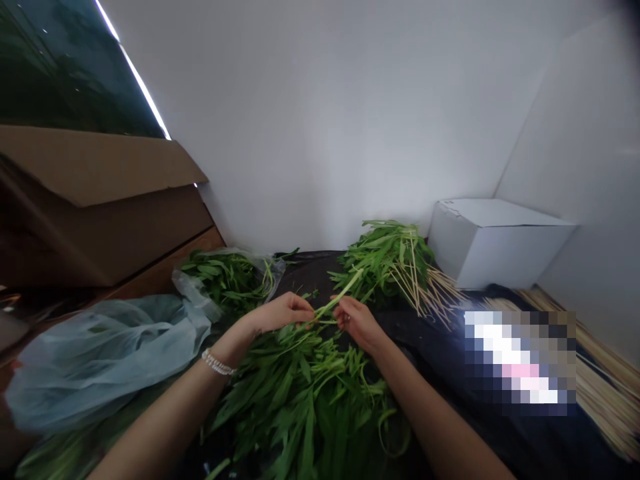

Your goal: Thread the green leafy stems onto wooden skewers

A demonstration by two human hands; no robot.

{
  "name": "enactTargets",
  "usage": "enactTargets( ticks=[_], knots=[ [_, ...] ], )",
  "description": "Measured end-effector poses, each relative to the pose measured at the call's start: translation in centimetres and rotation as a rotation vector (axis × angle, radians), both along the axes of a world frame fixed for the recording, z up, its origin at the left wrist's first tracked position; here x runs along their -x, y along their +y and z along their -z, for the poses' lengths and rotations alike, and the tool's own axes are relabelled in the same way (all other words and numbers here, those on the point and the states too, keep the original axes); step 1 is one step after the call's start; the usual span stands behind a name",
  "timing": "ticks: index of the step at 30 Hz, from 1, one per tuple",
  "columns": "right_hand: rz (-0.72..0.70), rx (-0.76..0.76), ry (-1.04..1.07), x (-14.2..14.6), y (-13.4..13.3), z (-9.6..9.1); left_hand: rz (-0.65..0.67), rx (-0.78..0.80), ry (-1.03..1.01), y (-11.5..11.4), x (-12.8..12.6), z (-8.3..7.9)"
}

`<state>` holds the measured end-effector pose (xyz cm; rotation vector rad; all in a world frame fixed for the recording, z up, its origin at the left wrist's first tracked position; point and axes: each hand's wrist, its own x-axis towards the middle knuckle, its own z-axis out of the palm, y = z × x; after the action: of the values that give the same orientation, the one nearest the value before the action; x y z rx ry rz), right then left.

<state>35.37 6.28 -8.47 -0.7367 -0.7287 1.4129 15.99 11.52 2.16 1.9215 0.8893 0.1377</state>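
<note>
My left hand (pixel 286 312) pinches a pale green stem (pixel 340 297) of leafy greens, fingers closed around its near end. My right hand (pixel 356 321) grips the same stem just to the right, fingers curled. The stem runs up and right toward a pile of greens threaded on bamboo skewers (pixel 400 263). Below both hands lies a loose heap of long green leaves (pixel 305 393) on a dark cloth (pixel 430 340). A beaded bracelet (pixel 217 363) sits on my left wrist.
A pale blue plastic bag (pixel 100 353) lies at the left, with a clear bag of greens (pixel 230 277) behind it. Cardboard boxes (pixel 100 200) stand at the far left. A white box (pixel 493 240) sits at the back right. Loose bamboo skewers (pixel 605 380) lie along the right edge.
</note>
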Motion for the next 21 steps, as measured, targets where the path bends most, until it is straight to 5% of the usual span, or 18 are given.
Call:
enactTargets(
  ticks=[11, 13, 17, 21],
  knots=[
    [-0.08, -0.068, 0.017, -1.0, -0.2, -0.6, 0.013, -0.079, 0.064, 0.1, 0.5, 1.0],
    [-0.046, -0.033, 0.043, -1.0, -0.1, -0.4, -0.058, -0.299, 0.076, 0.5, 0.9, 1.3],
    [0.051, 0.046, 0.156, -1.4, 0.4, 0.1, -0.476, -0.982, -0.048, 1.5, 2.5, 1.0],
    [0.075, 0.058, 0.205, -1.9, 0.6, 0.4, -0.611, -1.138, -0.181, 1.2, 3.9, 0.2]
  ],
)
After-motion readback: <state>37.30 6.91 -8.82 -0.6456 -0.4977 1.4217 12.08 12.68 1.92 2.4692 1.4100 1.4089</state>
